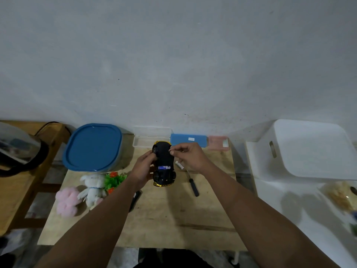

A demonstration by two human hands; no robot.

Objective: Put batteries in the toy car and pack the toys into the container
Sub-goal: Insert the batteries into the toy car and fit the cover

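Observation:
The yellow toy car (164, 163) is turned upside down, its black underside facing me, and a blue battery (164, 167) lies across its open compartment. My left hand (144, 167) grips the car's left side. My right hand (190, 155) is at the car's upper right edge with fingertips pinched; what they pinch is too small to tell. A white battery (179, 165) lies on the table just right of the car. A container with a blue lid (93, 147) stands at the back left. A white plush (93, 187), a pink plush (66, 201) and green plastic leaves (114, 180) lie at the left.
A black-handled screwdriver (193, 183) lies right of the car. A clear open case (150, 138), a blue box (188, 140) and a pink box (219, 143) line the wall. A dark object (136, 198) shows under my left forearm. A white bin (309, 147) stands at right, a kettle (17, 147) at left.

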